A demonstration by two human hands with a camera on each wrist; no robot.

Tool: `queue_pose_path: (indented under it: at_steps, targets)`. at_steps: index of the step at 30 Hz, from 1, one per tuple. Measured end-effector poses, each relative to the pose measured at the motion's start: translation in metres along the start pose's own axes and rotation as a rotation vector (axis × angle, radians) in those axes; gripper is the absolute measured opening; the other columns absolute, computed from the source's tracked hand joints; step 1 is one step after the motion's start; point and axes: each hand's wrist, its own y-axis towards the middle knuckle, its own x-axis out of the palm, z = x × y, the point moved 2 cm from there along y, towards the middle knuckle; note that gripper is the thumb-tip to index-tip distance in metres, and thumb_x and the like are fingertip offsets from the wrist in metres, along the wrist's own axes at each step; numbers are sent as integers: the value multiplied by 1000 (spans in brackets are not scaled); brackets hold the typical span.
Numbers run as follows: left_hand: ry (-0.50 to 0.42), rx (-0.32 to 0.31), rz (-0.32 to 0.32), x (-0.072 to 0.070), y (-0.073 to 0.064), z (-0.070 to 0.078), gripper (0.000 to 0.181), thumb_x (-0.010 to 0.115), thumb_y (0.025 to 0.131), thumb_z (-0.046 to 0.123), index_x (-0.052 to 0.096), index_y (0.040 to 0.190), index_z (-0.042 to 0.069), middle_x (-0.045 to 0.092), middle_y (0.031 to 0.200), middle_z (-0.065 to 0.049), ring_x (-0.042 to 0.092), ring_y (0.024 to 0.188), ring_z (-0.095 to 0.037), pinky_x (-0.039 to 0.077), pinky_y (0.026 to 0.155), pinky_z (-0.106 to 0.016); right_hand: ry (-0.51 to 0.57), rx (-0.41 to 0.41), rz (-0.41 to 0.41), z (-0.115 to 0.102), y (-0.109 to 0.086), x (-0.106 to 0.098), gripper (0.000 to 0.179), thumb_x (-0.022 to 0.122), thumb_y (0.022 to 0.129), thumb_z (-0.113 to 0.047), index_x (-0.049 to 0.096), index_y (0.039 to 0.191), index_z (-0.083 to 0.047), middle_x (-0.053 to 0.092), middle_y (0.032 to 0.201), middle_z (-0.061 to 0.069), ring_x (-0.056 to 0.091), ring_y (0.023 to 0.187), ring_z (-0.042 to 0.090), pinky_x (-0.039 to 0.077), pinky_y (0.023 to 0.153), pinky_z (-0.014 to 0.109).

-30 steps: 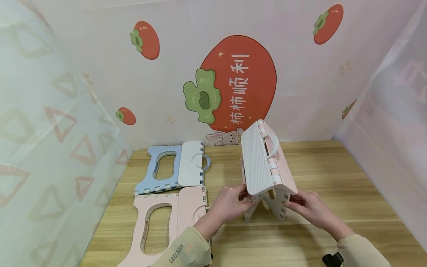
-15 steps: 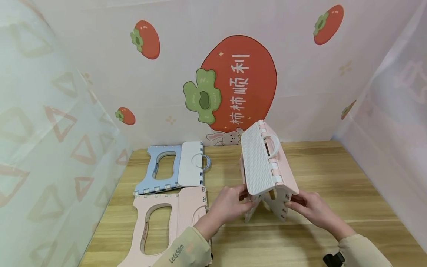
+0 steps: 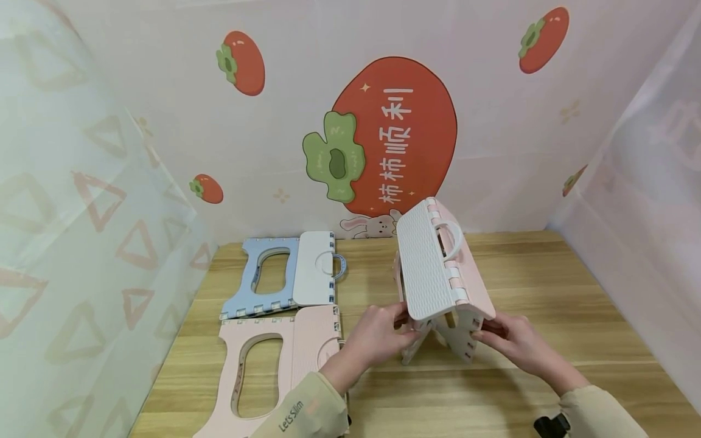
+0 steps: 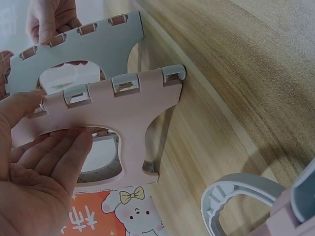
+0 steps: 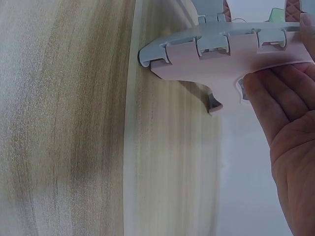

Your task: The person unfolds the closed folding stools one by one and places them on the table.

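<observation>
A pink-and-white folding step stool [image 3: 424, 267] stands partly unfolded on the table, its seat peaked like a roof with a white loop handle [image 3: 451, 240] at the ridge. My left hand [image 3: 378, 337] grips its left leg panel; in the left wrist view, the thumb is on the outer edge of the pink panel [image 4: 140, 101] and the fingers reach into its cut-out. On the opposite side, my right hand [image 3: 517, 340] holds the right leg panel [image 5: 211, 69], fingers tucked into the opening there. The seat's right half partly covers those fingertips in the head view.
Two stools lie folded flat at the left of the wood-grain table [image 3: 416, 404]: a blue-and-white one [image 3: 309, 283] behind and a pink one [image 3: 303, 331] in front, under my left forearm. Printed curtains [image 3: 493, 182] hang behind and along both sides.
My right hand has shifted slightly right with the stool's right leg panel, so the legs and seat halves stand a little wider apart. The left hand keeps its grip in nearly the same place.
</observation>
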Motion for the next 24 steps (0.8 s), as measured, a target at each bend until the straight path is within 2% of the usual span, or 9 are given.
queue_pose_path:
  at_steps: [13,24]
  targets:
    - [-12,12,-6,-1,0,-1,27,77,91,22,72,116,16,77,112,-1,72,104,-9,58,85,-19,5,-4,-5,2,1,-4,36,70,95,-4,62,128,10,74,111,24,68,99,-1,62,73,23]
    - [22,15,2,-3,0,-1,23,77,90,23,72,112,17,77,109,1,71,101,-7,57,81,-18,23,4,-19,4,0,-7,36,69,96,-3,61,128,10,73,112,25,68,100,-1,62,73,23]
